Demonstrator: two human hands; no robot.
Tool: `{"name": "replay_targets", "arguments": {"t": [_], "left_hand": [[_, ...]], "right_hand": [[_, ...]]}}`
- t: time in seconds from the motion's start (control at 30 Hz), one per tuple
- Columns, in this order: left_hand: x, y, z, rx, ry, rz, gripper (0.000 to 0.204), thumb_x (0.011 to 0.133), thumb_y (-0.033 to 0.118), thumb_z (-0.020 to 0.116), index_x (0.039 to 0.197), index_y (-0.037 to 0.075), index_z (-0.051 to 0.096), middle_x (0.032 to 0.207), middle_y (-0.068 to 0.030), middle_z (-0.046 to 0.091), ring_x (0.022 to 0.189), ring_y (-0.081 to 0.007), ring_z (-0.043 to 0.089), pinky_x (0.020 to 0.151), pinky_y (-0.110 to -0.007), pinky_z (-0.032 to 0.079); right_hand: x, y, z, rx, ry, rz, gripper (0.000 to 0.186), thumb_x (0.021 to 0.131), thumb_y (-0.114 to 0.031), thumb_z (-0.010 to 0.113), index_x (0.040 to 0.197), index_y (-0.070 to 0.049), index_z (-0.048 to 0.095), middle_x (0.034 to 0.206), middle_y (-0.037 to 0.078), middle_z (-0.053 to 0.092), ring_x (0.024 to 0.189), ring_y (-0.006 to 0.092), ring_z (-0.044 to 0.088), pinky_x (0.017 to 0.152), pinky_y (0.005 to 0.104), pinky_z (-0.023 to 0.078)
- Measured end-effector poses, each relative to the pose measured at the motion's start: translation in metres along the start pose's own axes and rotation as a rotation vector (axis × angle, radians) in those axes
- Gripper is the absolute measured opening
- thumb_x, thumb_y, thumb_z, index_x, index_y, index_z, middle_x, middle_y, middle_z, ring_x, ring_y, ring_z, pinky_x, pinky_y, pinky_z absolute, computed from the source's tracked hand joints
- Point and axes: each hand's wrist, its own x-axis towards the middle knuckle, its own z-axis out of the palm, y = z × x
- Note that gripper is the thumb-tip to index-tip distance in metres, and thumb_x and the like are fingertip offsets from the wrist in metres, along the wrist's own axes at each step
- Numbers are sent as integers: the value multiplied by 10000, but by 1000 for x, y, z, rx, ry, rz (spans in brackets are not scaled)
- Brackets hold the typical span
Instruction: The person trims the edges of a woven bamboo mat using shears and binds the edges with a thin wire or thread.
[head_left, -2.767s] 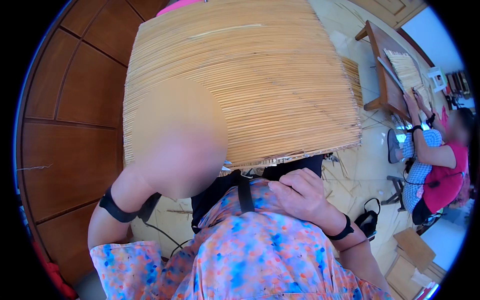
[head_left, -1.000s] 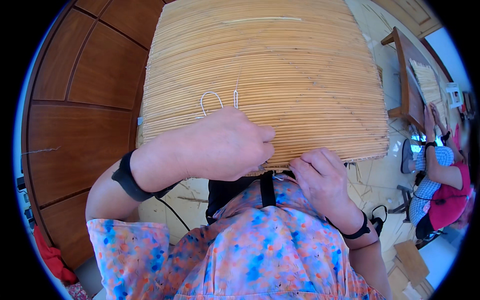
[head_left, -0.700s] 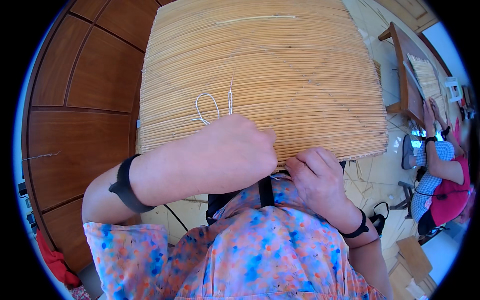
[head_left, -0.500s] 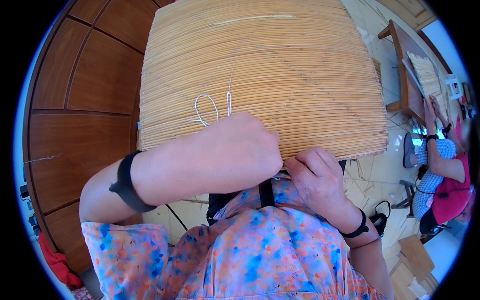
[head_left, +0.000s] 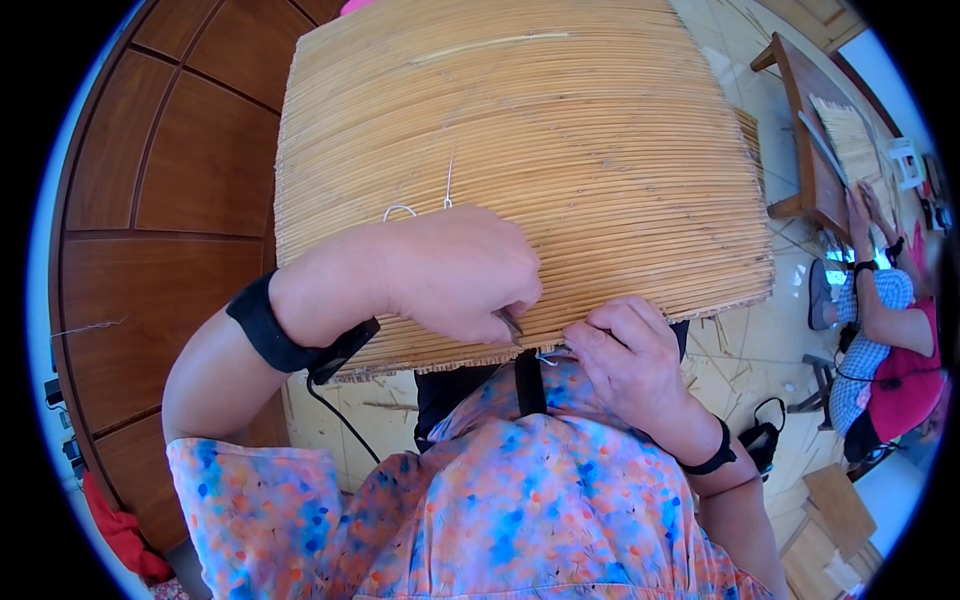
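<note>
A large mat of straight yellow straw-like stalks (head_left: 520,120) lies flat before me, its near edge above my lap. My left hand (head_left: 465,270) is closed on a small dark pointed metal tool (head_left: 510,325) at that edge. Just to its right, my right hand (head_left: 630,365) is bent in a pinch on the mat's edge; what sits between the fingertips is hard to make out. A white thread (head_left: 448,175) lies on the mat, its loop partly hidden behind my left hand. A short white strand (head_left: 548,359) hangs at the edge between my hands.
Brown wooden panels (head_left: 160,310) stand at the left. On the right, a co-worker in pink (head_left: 900,340) has both hands at a pale straw mat (head_left: 840,140) on a wooden bench (head_left: 800,80). Straw scraps, a black bag (head_left: 760,445) and boards (head_left: 835,505) lie on the floor.
My left hand has shifted up and left from where it was half a second ago, exposing the dark tool in its fingers. The white thread loop is now more covered. My right hand barely moved.
</note>
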Motion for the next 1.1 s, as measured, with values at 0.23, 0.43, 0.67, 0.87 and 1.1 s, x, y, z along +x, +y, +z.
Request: {"name": "replay_targets", "arguments": {"t": [0.23, 0.43, 0.67, 0.87, 1.1], "left_hand": [[-3, -15, 8, -135, 64, 70, 223, 753, 289, 752, 800, 94, 655, 797, -52, 618, 777, -289, 611, 649, -395, 480], [-8, -11, 9, -107, 112, 67, 205, 745, 270, 755, 805, 102, 653, 795, -47, 615, 769, -285, 611, 634, -391, 480], [-15, 18, 10, 92, 179, 3, 177, 710, 188, 671, 721, 12, 657, 764, -143, 632, 710, -339, 645, 602, -425, 529], [-12, 46, 11, 387, 208, -36, 107, 738, 145, 609, 706, 46, 586, 745, -78, 541, 552, -251, 601, 478, -388, 487], [-17, 33, 11, 269, 231, -47, 145, 758, 159, 649, 742, 36, 574, 755, -92, 532, 605, -290, 609, 515, -404, 489]], "right_hand": [[9, 3, -6, 123, -30, 47, 214, 651, -50, 673, 864, -51, 657, 808, 59, 547, 744, 236, 553, 630, 345, 482], [16, 0, -9, 93, -60, 34, 196, 665, -33, 736, 852, -62, 689, 784, 52, 559, 698, 232, 565, 569, 337, 460], [7, -3, -6, 11, -62, 22, 229, 646, -76, 665, 874, -67, 660, 847, 45, 550, 791, 228, 557, 662, 346, 480], [-3, -4, -10, -54, 100, -6, 225, 631, -16, 732, 847, -37, 673, 788, 66, 551, 692, 238, 550, 588, 345, 450], [-14, -6, -11, -48, 129, -45, 253, 626, -10, 716, 875, -27, 672, 778, 59, 544, 663, 227, 551, 565, 320, 455]]}}
